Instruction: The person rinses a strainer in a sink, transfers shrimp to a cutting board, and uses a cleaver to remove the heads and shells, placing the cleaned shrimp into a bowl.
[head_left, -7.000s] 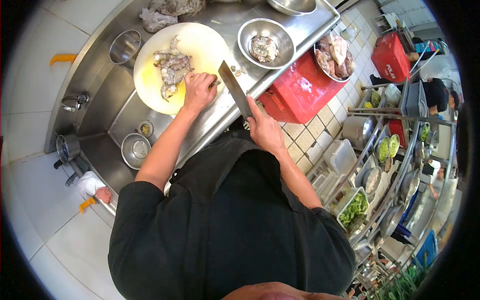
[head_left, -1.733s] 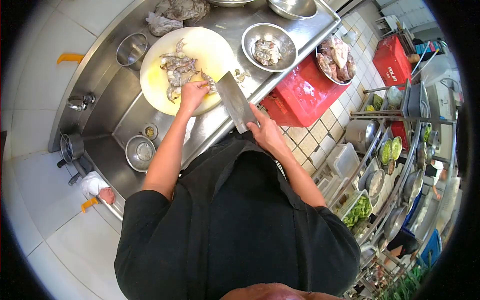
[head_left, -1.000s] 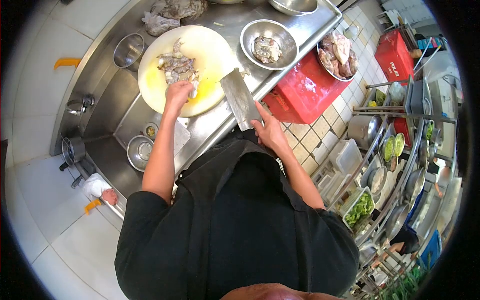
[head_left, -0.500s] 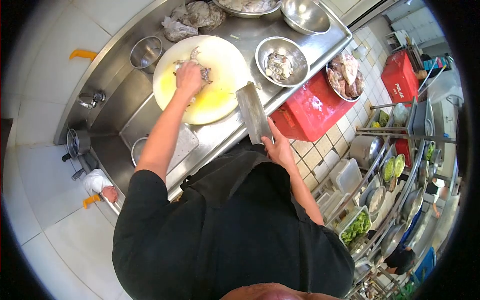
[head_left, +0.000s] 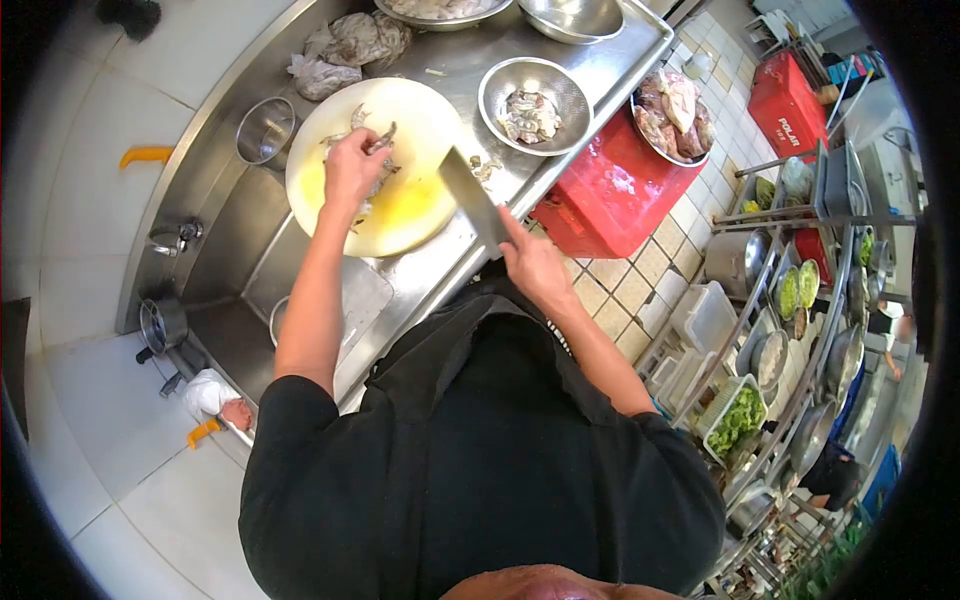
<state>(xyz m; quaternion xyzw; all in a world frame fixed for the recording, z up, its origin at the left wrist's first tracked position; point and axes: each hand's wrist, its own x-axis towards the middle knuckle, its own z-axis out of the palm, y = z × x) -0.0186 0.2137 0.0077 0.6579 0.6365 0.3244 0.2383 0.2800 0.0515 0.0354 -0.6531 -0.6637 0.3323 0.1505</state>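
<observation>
My left hand point(head_left: 350, 168) is over the round white cutting board point(head_left: 425, 115), its fingers closed on a grey shrimp point(head_left: 384, 138). More raw shrimp point(head_left: 378, 180) lie on the board under and around that hand, partly hidden by it. My right hand point(head_left: 537, 264) grips a cleaver point(head_left: 474, 203) by its handle. The broad blade slants up and left, its far end at the board's right edge. Small shrimp bits point(head_left: 486, 166) rest on the steel counter just beyond the blade. A perforated steel bowl point(head_left: 573, 105) with shrimp pieces point(head_left: 530, 116) stands right of the board.
Left of the board are a steel pot point(head_left: 266, 132) and plastic bags point(head_left: 360, 40). A sink point(head_left: 215, 270) with a tap point(head_left: 176, 237) lies nearer. To the right, a red cooler point(head_left: 620, 190) bears a bowl of meat point(head_left: 672, 110). Steel shelving point(head_left: 800, 340) stands farther right.
My left hand has risen slightly off the pile, with a shrimp now showing in its fingers. The cleaver in my right hand has come closer to the board's edge. The view has shifted a little.
</observation>
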